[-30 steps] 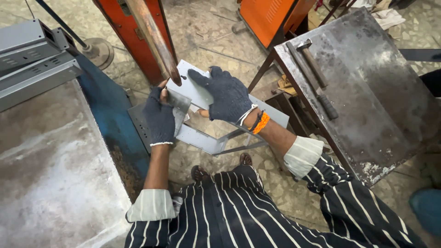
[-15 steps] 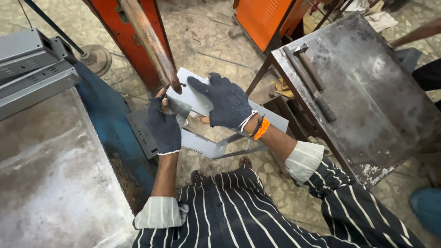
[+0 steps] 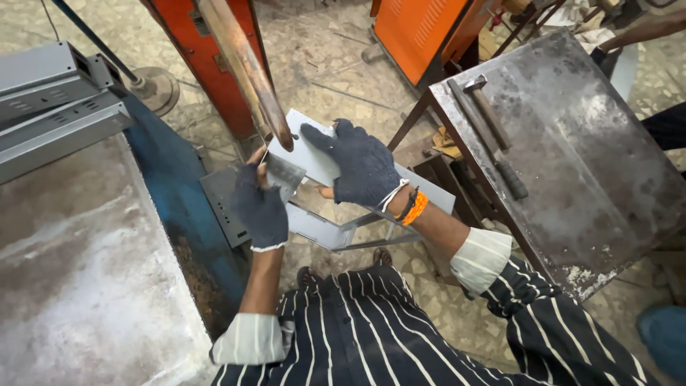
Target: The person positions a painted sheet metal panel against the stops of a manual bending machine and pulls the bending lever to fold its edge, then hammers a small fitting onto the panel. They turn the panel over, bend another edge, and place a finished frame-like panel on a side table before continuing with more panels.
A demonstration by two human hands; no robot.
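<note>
I hold a folded grey sheet-metal channel in front of my lap with both gloved hands. My left hand grips its near left end, thumb up against a small flap. My right hand lies over the top of the white-grey face, fingers spread across it and curled at its far edge. An orange band sits on my right wrist. A worn wooden lever handle slants down just above the piece, its tip almost touching the top corner.
A red machine frame stands behind the lever. A grey steel table with stacked grey metal boxes is at left. At right a rusty steel bench carries a hammer. An orange cabinet stands behind.
The view has shifted slightly; both hands and the channel sit a little lower and nearer the lever tip. My grip on the piece is unchanged.
</note>
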